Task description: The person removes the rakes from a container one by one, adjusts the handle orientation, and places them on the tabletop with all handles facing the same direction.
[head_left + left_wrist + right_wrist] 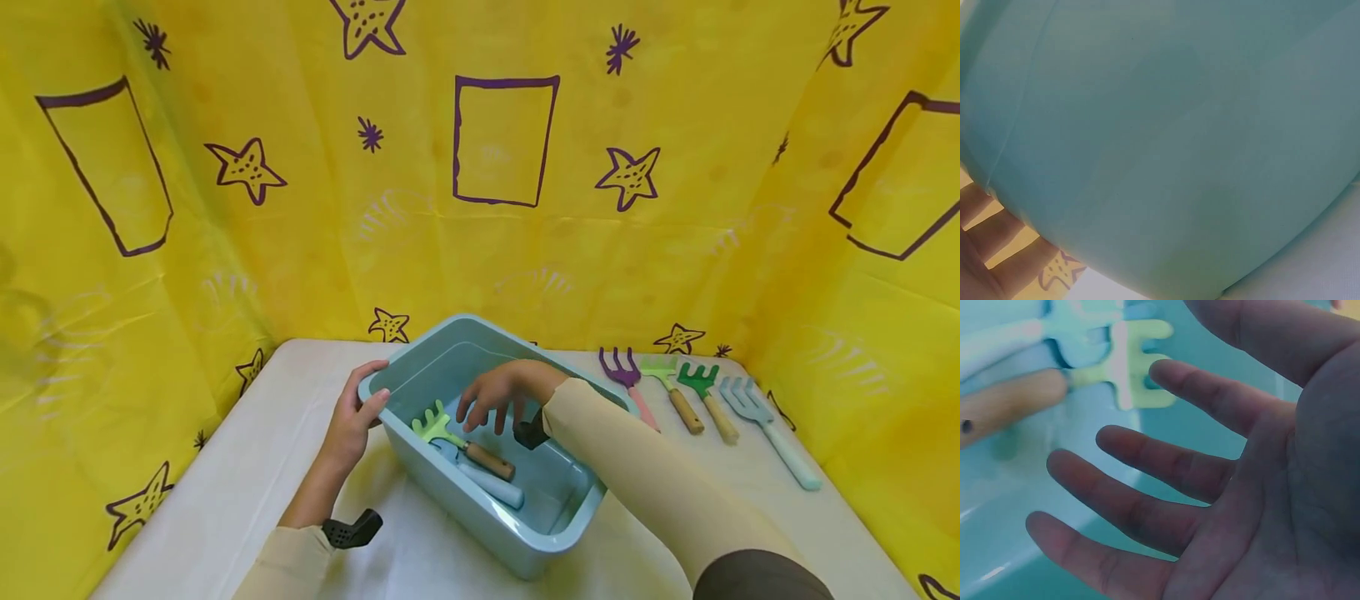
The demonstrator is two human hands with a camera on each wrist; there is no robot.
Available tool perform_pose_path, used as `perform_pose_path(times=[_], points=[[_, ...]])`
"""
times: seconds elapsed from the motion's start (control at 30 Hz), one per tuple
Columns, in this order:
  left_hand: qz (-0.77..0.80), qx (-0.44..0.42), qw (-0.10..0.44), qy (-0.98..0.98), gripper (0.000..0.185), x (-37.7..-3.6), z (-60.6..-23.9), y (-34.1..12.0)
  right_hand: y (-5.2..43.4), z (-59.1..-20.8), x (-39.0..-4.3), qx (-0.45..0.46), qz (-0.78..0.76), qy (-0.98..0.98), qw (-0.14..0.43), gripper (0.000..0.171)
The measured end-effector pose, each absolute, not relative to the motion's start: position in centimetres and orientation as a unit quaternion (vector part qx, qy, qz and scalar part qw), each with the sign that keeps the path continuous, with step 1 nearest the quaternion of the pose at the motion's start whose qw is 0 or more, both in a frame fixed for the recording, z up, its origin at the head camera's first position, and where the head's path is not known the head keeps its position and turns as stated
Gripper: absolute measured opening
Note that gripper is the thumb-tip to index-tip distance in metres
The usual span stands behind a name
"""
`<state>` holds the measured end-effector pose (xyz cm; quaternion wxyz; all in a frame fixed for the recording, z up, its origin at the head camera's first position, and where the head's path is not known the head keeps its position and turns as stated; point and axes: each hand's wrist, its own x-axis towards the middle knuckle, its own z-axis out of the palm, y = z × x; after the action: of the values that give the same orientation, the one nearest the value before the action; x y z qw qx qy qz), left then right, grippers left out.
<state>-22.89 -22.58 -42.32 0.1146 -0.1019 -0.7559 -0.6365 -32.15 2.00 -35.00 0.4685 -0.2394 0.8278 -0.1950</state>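
A blue-grey plastic tub [480, 517] stands at an angle on the table. My left hand [354, 412] grips its left corner, thumb over the rim and fingers along the outer wall; the left wrist view shows those fingers [1019, 265] against the tub. Inside the tub lie a light green hand rake [487, 460] with a wooden handle and a light blue hand fork [491, 486] beside it. My right hand [498, 393] hangs inside the tub over them, fingers spread and holding nothing. In the right wrist view its fingertips are near the green rake's tines [1141, 362].
To the right on the white table [780, 533] lie a purple fork [622, 371] with a pink handle, a light green tool [678, 404], a dark green rake [705, 387] and a light blue fork [780, 446]. Yellow patterned cloth [315, 275] walls the table's back and sides.
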Motion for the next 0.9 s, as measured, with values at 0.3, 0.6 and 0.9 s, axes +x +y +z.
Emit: perform_pose_path(times=[0.3,0.6,0.9], points=[[-0.634,-0.104,0.115,-0.758,0.045,-23.0,-42.5,-22.7,1.6,-37.2,-31.1,-0.228,-0.142,0.822,0.502,0.031],[-0.634,-0.101,0.112,-0.759,0.045,-23.0,-42.5,-22.5,1.6,-38.2,-30.2,-0.311,-0.023,0.830,0.462,0.034],[-0.634,-0.098,0.113,-0.759,0.045,-22.9,-42.4,-22.5,2.0,-37.7,-30.5,-0.272,-0.097,0.853,0.434,0.024]])
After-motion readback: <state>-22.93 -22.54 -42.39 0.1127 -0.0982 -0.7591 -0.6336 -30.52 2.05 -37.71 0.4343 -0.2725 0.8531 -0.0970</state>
